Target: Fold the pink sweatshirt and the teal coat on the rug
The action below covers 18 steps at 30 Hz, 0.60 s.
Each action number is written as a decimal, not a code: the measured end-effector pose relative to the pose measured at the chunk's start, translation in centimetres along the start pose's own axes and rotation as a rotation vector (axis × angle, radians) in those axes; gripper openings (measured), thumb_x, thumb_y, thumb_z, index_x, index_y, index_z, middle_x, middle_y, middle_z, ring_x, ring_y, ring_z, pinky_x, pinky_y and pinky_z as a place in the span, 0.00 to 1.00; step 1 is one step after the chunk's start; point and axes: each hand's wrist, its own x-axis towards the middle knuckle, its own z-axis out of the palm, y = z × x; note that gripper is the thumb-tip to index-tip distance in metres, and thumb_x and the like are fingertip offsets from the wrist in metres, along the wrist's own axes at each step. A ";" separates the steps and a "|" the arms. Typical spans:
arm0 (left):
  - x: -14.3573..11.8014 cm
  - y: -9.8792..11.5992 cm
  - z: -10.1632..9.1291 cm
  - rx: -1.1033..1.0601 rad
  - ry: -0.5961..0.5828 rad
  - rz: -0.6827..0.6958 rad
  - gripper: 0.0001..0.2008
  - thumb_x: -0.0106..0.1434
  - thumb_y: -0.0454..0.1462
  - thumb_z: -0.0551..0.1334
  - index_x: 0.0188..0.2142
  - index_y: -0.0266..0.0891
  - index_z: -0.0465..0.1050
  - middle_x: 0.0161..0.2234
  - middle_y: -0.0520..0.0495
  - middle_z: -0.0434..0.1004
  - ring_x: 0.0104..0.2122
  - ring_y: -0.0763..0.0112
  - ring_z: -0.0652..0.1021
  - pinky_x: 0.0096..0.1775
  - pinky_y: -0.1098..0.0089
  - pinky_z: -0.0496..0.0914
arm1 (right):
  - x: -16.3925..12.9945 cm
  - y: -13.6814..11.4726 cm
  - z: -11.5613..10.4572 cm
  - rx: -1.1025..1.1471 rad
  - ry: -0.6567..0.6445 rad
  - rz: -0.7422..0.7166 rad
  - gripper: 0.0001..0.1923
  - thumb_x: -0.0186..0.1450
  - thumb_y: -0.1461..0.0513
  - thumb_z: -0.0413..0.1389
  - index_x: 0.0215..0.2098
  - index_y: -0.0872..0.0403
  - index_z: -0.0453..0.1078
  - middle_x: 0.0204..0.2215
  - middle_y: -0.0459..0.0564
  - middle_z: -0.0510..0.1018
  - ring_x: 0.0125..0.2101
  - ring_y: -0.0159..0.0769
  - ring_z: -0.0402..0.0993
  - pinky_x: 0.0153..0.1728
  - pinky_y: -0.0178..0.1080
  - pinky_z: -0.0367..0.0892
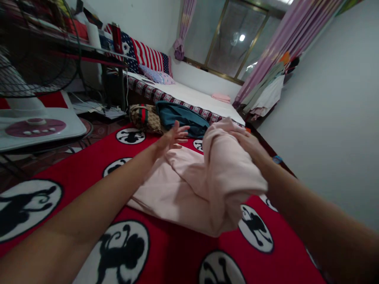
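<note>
Across the red blanket, the left hand reaches forward, fingers spread, beside the far edge of the pink cloth, while the right hand's fingers grip its raised fold, with open blanket along the near edge.

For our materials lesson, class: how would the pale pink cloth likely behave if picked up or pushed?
The pale pink cloth is probably floppy: its raised part bends into soft folds at the right hand. Pushed, it would likely bunch rather than roll, since the rest lies spread over the red blanket.
</note>
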 end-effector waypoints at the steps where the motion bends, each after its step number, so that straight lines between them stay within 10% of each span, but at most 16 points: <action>1: -0.5 0.9 -1.5 -0.069 0.014 -0.023 0.44 0.61 0.65 0.31 0.68 0.45 0.48 0.64 0.40 0.60 0.57 0.52 0.70 0.51 0.53 0.68 | 0.4 -0.8 2.2 0.057 -0.060 0.025 0.20 0.63 0.51 0.52 0.43 0.56 0.74 0.36 0.51 0.81 0.36 0.41 0.79 0.37 0.43 0.74; 6: -3.1 4.0 -7.9 -0.079 0.159 -0.136 0.41 0.65 0.62 0.39 0.67 0.40 0.49 0.62 0.40 0.64 0.55 0.55 0.72 0.50 0.58 0.69 | -0.4 -0.1 7.8 0.483 -0.419 0.162 0.27 0.68 0.45 0.42 0.55 0.53 0.62 0.43 0.57 0.78 0.41 0.42 0.78 0.36 0.43 0.73; 12: -2.5 2.5 -8.5 0.291 0.365 -0.189 0.35 0.61 0.57 0.57 0.59 0.36 0.65 0.58 0.39 0.69 0.56 0.50 0.70 0.51 0.57 0.66 | -4.0 8.3 6.7 0.184 0.070 0.218 0.27 0.58 0.49 0.55 0.51 0.55 0.65 0.52 0.63 0.72 0.51 0.50 0.70 0.44 0.47 0.71; 18: -1.8 2.2 -6.3 0.465 0.112 -0.101 0.36 0.47 0.54 0.69 0.51 0.36 0.74 0.52 0.38 0.75 0.49 0.54 0.76 0.46 0.61 0.71 | -8.9 8.8 6.0 -0.008 0.099 0.063 0.26 0.59 0.49 0.55 0.51 0.55 0.66 0.51 0.62 0.71 0.49 0.50 0.69 0.49 0.51 0.67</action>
